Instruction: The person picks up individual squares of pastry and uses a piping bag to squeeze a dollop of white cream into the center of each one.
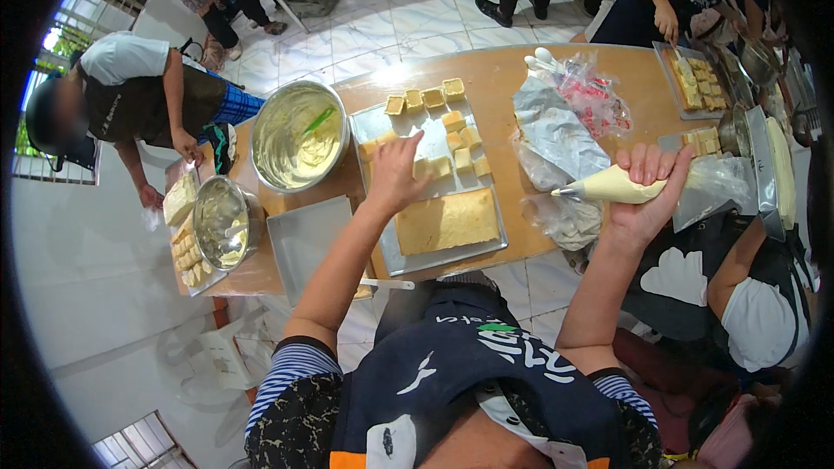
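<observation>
My right hand (645, 200) is wrapped round a piping bag (608, 185) filled with pale yellow cream. Its metal nozzle (566, 192) points left, and the bag's clear loose end trails off to the right. My left hand (397, 175) reaches over a metal tray (393, 264), fingers apart, close to a row of small cake pieces (434, 168); whether it touches them is hard to tell. Several hollowed cake cubes (433, 97) line the tray's far edge, with more cubes (463, 139) on its right. A large uncut sponge cake slab (447, 221) lies at the near end.
Left of the tray stand a big steel bowl (265, 156) of cream with a green spatula (320, 119), a smaller bowl (201, 224) and another tray (300, 243). A white-handled knife (387, 284) juts past the near edge. Plastic bags (565, 135) lie right. Co-workers stand around the table (382, 78).
</observation>
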Action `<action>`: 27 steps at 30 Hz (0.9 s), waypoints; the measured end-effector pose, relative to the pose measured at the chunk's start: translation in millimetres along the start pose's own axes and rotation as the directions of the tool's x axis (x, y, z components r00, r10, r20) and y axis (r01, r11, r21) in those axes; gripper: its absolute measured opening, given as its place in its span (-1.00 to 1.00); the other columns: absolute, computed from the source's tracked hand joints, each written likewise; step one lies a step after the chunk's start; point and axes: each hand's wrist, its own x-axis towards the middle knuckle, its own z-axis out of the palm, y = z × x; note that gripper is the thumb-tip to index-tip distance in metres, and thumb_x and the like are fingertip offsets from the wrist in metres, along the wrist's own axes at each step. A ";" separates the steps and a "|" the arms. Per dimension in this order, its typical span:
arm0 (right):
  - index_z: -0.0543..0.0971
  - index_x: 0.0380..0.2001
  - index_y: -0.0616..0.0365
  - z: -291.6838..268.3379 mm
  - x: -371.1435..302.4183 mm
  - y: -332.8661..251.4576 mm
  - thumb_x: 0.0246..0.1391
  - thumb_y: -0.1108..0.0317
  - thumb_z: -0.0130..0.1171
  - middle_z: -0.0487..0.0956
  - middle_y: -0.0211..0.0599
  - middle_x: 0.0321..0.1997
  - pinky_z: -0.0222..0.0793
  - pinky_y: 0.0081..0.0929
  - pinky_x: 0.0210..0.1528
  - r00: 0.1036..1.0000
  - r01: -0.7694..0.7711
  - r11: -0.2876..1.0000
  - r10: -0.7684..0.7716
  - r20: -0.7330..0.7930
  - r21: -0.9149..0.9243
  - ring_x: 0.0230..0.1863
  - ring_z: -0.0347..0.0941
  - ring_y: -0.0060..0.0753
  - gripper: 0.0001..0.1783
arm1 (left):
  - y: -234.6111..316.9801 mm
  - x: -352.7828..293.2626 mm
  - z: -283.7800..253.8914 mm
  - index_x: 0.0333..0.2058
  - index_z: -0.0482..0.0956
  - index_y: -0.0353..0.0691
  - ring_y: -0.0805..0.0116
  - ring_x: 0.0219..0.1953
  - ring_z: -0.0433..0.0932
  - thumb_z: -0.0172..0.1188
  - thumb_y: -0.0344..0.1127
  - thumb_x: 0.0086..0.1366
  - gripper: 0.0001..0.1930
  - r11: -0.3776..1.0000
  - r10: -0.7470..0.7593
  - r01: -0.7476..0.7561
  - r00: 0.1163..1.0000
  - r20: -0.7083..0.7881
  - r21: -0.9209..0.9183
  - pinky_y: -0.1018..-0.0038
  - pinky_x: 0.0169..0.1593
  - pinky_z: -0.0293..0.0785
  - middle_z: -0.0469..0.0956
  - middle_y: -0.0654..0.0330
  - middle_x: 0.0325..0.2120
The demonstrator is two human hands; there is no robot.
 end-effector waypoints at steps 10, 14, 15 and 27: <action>0.13 -0.84 -0.03 15.2 -12.3 5.6 0.14 0.06 -0.25 0.05 -0.51 -0.88 0.04 -0.56 -0.58 0.998 -0.032 0.999 0.032 0.059 0.001 -0.79 -0.03 -0.59 -0.50 | -8.5 5.6 25.0 0.06 0.10 -0.26 0.13 -0.15 0.35 0.07 -0.45 -0.15 -0.31 0.984 -0.041 -0.009 0.959 0.280 0.176 -0.04 0.08 -0.02 0.43 0.04 -0.31; 0.12 -0.85 -0.03 16.4 -16.4 3.2 0.14 0.06 -0.24 0.04 -0.52 -0.88 0.03 -0.56 -0.59 0.999 -0.028 0.999 0.028 0.033 0.015 -0.79 -0.03 -0.60 -0.50 | -14.2 4.8 34.2 0.00 0.18 -0.29 0.12 -0.25 0.41 0.00 -0.50 -0.14 -0.40 0.977 -0.040 -0.016 0.966 0.257 0.212 0.00 0.06 0.03 0.48 0.05 -0.46; 0.12 -0.85 -0.03 16.5 -17.5 2.9 0.14 0.06 -0.24 0.04 -0.52 -0.88 0.03 -0.56 -0.59 0.999 -0.024 1.000 0.024 0.022 0.017 -0.79 -0.03 -0.60 -0.50 | -14.0 4.6 33.4 -0.03 0.22 -0.29 0.12 -0.27 0.42 -0.01 -0.51 -0.14 -0.44 0.978 -0.044 -0.007 0.970 0.238 0.209 0.01 0.05 0.06 0.49 0.06 -0.49; 0.12 -0.84 -0.03 26.2 -30.4 4.1 0.14 0.06 -0.25 0.03 -0.51 -0.89 0.05 -0.55 -0.59 0.999 0.004 1.000 -0.004 0.053 -0.011 -0.80 -0.03 -0.59 -0.50 | -21.8 19.8 34.0 -0.14 0.32 -0.21 0.15 -0.33 0.46 0.00 -0.44 -0.10 -0.58 0.983 -0.015 -0.060 0.915 0.403 0.173 0.04 -0.04 0.10 0.49 0.09 -0.51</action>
